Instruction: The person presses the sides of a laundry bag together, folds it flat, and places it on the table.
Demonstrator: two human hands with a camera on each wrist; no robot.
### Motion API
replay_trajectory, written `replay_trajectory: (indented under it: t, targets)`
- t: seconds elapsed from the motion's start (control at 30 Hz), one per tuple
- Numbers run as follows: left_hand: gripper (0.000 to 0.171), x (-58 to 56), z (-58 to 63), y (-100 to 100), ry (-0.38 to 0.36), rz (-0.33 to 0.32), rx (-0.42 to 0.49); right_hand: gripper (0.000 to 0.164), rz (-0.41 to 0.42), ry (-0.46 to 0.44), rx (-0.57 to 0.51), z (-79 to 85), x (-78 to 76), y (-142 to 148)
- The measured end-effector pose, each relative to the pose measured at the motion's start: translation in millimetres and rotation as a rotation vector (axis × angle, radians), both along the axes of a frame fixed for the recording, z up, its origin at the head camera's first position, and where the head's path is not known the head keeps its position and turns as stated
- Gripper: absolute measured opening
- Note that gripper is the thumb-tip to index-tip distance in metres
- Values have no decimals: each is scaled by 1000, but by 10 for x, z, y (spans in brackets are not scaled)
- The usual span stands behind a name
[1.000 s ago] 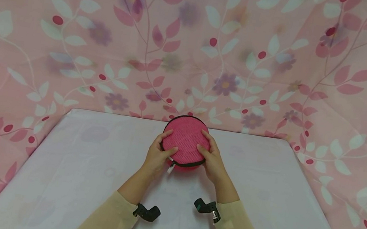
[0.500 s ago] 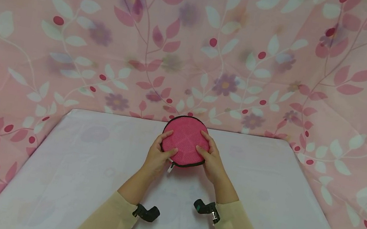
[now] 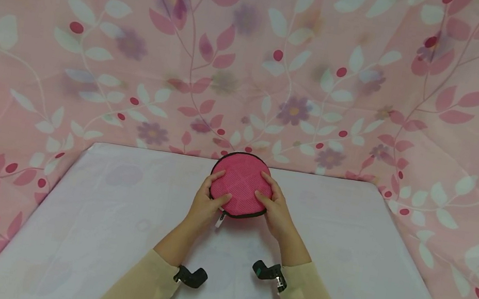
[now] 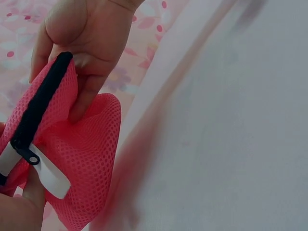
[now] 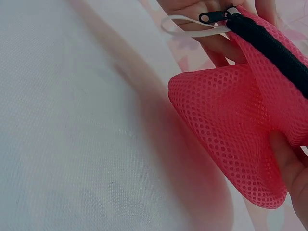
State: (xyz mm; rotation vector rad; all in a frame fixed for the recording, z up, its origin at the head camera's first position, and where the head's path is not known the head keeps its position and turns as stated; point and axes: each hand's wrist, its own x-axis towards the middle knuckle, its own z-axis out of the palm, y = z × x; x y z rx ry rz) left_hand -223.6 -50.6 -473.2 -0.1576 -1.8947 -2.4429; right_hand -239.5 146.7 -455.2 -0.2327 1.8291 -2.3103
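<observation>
Both hands hold a round pink mesh zip bag (image 3: 244, 184) above the far part of the table. My left hand (image 3: 204, 204) grips its left edge, the thumb on the upper face. At the opposite edge my right hand (image 3: 278, 214) grips it the same way, fingers reaching underneath. A black zip band (image 4: 43, 98) runs round the rim and looks closed where it shows. From its puller hangs a white loop tab (image 4: 52, 178), near the left hand. Below the zip, the mesh underside (image 5: 216, 115) bulges down in folds. Whether anything lies inside cannot be seen.
A pale cloth covers the table (image 3: 122, 235), whose far edge lies just behind the bag. Pink floral fabric (image 3: 254, 57) hangs at the back and sides. Small black cameras (image 3: 192, 277) sit at both sleeve cuffs.
The bag has tipped slightly, so its underside no longer shows below the front rim in the head view. Its zip tab has shifted a little left. Both hands keep their grip, almost still.
</observation>
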Motion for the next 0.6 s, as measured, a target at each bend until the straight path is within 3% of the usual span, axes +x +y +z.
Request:
replay_trajectory:
  t: [0.3, 0.6]
  targets:
    - [66, -41, -40, -46, 21, -44, -51, 59, 16, -6, -2, -11, -1, -6]
    - [66, -28, -39, -67, -19, -44, -87, 58, 11, -43, -9, -25, -5, -22]
